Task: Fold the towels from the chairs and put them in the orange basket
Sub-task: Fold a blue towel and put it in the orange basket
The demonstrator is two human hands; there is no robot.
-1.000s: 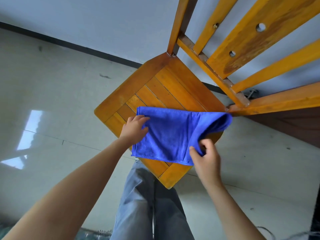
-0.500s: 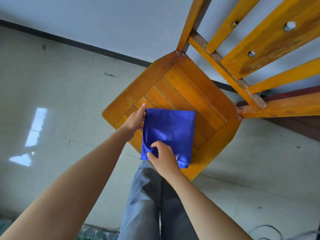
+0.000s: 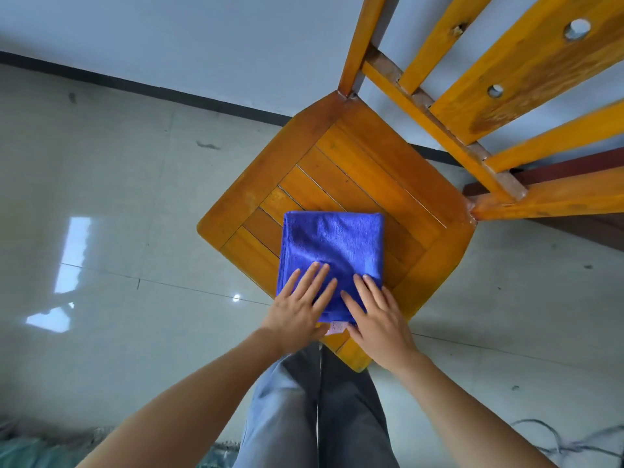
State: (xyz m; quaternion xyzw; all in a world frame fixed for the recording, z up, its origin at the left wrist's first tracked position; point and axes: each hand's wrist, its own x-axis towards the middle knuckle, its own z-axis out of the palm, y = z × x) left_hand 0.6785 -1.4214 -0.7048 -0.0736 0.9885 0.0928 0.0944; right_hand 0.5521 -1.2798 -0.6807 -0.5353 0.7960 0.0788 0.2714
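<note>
A blue towel [image 3: 332, 249], folded into a neat rectangle, lies on the seat of a wooden chair [image 3: 371, 173]. My left hand [image 3: 300, 307] rests flat on the towel's near left part, fingers straight and spread. Beside it, my right hand [image 3: 378, 315] presses flat on the near right part, fingers straight too. A small pink label [image 3: 335, 327] sticks out from the towel's near edge between the hands. The orange basket is not in view.
The chair's slatted backrest [image 3: 506, 79] rises at the upper right. Pale glossy floor tiles [image 3: 101, 214] surround the chair, with a white wall and dark skirting behind. My legs in grey trousers [image 3: 317, 410] stand at the seat's near corner. Cables [image 3: 553, 437] lie at the lower right.
The right hand brought the towel's right half over to the left, making a smaller rectangle. Both hands have since moved onto the towel's near edge and lie flat on it.
</note>
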